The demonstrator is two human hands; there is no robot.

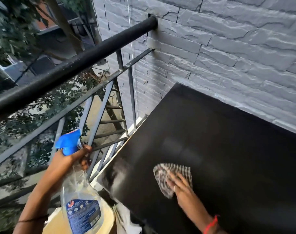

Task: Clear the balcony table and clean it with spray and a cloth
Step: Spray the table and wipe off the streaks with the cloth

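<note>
A black balcony table fills the right half of the head view, its top bare except for a wet smear near the left front corner. My right hand presses flat, fingers straight, on a crumpled brown-and-white checked cloth lying on the tabletop. My left hand grips the neck of a clear spray bottle with a blue trigger head and a blue label, held off the table's left side over the railing edge.
A black round handrail and grey railing bars run along the left of the table. A grey stone-textured wall stands behind the table. A round pale wooden surface lies below the bottle.
</note>
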